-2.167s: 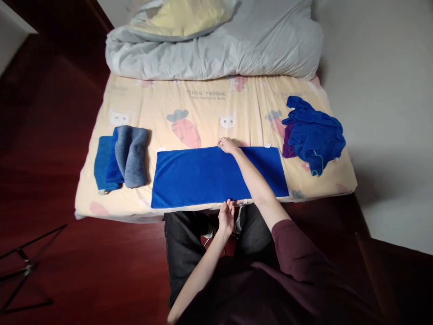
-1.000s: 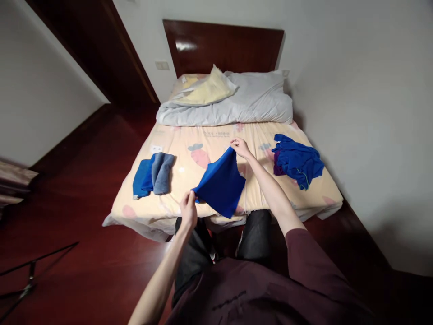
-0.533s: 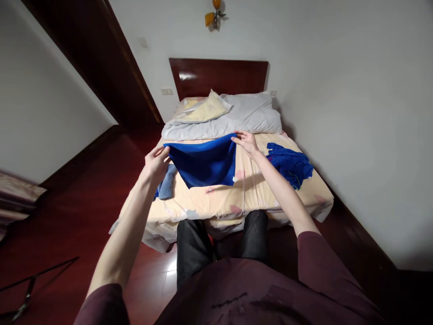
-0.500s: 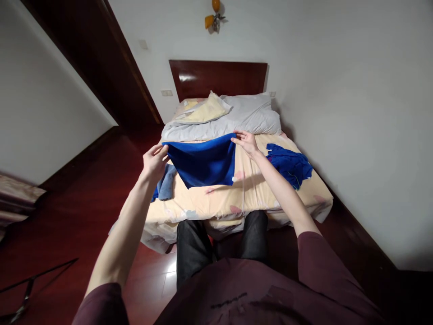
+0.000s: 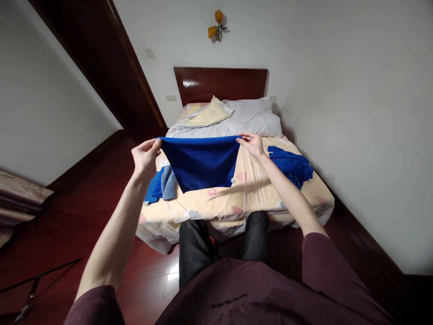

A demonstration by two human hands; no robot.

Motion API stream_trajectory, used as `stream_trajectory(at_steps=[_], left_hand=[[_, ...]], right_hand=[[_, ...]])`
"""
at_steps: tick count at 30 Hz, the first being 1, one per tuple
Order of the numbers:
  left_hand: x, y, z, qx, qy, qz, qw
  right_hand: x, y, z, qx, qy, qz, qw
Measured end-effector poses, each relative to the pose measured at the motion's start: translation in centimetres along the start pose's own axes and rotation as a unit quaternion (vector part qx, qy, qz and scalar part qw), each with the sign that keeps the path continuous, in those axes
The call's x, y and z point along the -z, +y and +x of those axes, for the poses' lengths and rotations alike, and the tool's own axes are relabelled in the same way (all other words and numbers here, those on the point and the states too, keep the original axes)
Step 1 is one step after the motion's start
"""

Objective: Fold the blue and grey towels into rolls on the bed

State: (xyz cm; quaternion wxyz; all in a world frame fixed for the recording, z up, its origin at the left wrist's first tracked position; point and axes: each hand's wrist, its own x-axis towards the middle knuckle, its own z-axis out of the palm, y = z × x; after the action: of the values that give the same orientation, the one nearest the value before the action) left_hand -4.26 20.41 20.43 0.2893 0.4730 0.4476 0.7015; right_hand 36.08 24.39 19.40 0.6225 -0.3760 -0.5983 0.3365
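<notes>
A blue towel (image 5: 203,162) hangs stretched above the bed, its top edge nearly straight. My left hand (image 5: 146,155) pinches its upper left corner, and my right hand (image 5: 252,144) pinches the upper right one. A small white tag shows at the towel's lower right corner. Beneath and left of it, a folded grey-blue cloth (image 5: 168,184) lies beside folded blue cloths (image 5: 154,187) on the bed. To the right of my right hand lies a crumpled heap of blue cloth (image 5: 291,164).
The bed (image 5: 257,198) has a pale yellow patterned sheet. Grey bedding (image 5: 253,117) is piled near the dark wooden headboard (image 5: 223,83). A wall (image 5: 365,113) runs along the right side. A black metal bar (image 5: 40,274) stands at lower left, and a curtain (image 5: 20,203) hangs at far left.
My hands have drawn farther apart, and the towel's top edge has gone from sagging and slanted to nearly straight and level. More of the folded blue cloths at left now shows.
</notes>
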Motion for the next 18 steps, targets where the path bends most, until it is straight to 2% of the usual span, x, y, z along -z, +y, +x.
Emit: stream_trajectory(at_steps=[5,12,15,18], left_hand=[[0.4,1.1,-3.0,-0.030,-0.049,-0.021,0.998],[2.4,2.4,-8.3,0.068,-0.121,0.055,0.989],[2.9,2.2,-9.2,0.095,-0.142,0.069,0.983],[2.8,0.6,-8.5,0.122,-0.139,0.070,0.980]], right_hand=[[2.3,-1.3,-3.5,-0.018,0.009,-0.007,1.000],[6.6,-3.2,-9.3,-0.082,0.010,-0.017,0.996],[7.5,-3.4,-10.8,-0.098,0.010,-0.022,0.995],[7.7,-2.5,-11.1,-0.131,-0.005,-0.030,0.991]])
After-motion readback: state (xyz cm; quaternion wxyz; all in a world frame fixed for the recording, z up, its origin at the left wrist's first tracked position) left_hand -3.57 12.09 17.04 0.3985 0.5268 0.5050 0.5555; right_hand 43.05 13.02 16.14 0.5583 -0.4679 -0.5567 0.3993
